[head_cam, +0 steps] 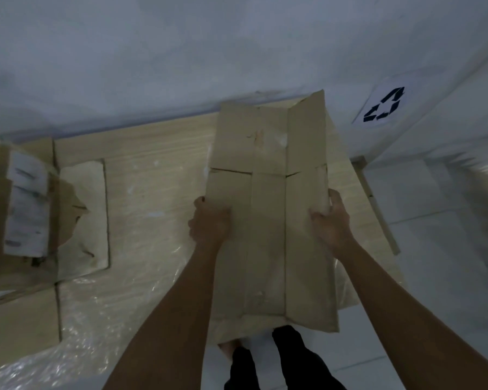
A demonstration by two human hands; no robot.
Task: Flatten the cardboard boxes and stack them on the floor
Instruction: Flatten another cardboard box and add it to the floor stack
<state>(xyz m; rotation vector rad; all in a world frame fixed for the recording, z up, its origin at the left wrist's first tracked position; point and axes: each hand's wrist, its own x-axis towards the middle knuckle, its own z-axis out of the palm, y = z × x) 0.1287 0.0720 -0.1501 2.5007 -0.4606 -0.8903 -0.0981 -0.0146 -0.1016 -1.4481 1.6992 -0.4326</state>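
Head view looks steeply down on a flattened cardboard box [271, 209] held out in front of the person, above a pale wood-grain floor [158, 175]. Its long axis runs straight away from the body, from just above the dark-trousered legs [290, 358] toward the white wall [181, 52]. The left hand [210, 223] grips the box's left edge, fingers hidden behind or under the panel, and the right hand [331, 220] grips the right edge with fingers curled round it. Both hands clamp at about the same point along the length, on opposite sides, so neither is clearly nearer the far end. The box looks collapsed, its creases and flap cuts showing as lines across the face, though the right-hand panel seems slightly raised along its fold.

Off to the left, other flattened cardboard [82, 212] lies on the floor, with a piece carrying a white label [26, 204] on top of it; the edges there are blurred. Clear plastic wrap [96, 319] lies crumpled near the bottom left. A recycling symbol [383, 105] marks the wall at right.

Judging from this, the held box needs carrying leftward to the stack, so the left hand would lead.
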